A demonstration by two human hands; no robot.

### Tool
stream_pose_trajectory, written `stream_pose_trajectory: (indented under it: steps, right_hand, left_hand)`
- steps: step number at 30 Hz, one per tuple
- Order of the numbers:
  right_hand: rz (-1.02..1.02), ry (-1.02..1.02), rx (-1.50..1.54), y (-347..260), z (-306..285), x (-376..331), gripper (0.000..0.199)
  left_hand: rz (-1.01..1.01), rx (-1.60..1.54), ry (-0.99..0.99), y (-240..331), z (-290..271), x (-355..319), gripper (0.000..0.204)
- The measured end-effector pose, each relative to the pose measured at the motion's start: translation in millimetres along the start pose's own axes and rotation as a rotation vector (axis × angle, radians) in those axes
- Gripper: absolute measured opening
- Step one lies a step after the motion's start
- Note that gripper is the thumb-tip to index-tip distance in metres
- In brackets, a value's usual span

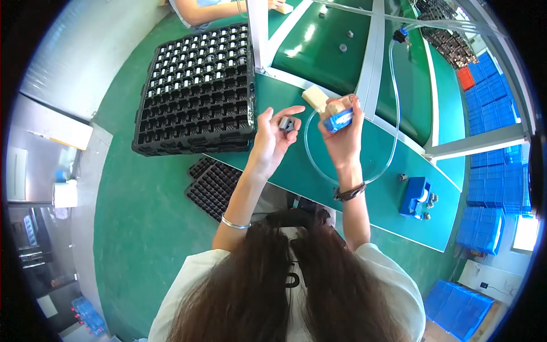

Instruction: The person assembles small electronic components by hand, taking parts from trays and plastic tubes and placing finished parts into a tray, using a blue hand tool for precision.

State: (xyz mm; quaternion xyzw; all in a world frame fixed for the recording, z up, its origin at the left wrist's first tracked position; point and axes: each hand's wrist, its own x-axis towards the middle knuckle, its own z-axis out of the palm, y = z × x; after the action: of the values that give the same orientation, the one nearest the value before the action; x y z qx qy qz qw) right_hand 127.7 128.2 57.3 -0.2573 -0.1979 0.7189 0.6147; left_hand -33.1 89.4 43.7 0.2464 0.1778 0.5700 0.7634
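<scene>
My left hand (272, 138) is raised over the green workbench (393, 188) and pinches a small dark grey part (286, 123) between thumb and fingers. Close to its right, my right hand (342, 132) grips a blue tool (338, 120) with a tan tip, and a clear hose (393, 114) loops from it across the bench. The two hands are a few centimetres apart. A stack of black compartment trays (196, 85) holding several small parts lies to the left of my left hand.
A beige block (314, 97) lies on the bench just behind my hands. A blue fixture (415, 196) with small metal pieces sits at the right. More black trays (213, 185) lie lower down. Another person's arm (211, 10) shows at the top. Blue crates (490, 114) stack at the right.
</scene>
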Motion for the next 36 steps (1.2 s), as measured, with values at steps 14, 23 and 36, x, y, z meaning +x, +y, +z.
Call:
stream_pose_trajectory:
  steps: [14,23,36]
  right_hand:
    - [-0.338,-0.028,-0.632,19,-10,-48,0.04]
    - [-0.392,-0.088,-0.551,29,-6,-54,0.033]
    - [-0.32,-0.191,-0.607,24,-12,-64,0.032]
  left_hand:
    - [0.08,0.175,0.202,-18,30,-16,0.047]
    - [0.06,0.026,0.209,-27,28,-17,0.052]
    - [-0.104,-0.168,0.178,-36,27,-28,0.054]
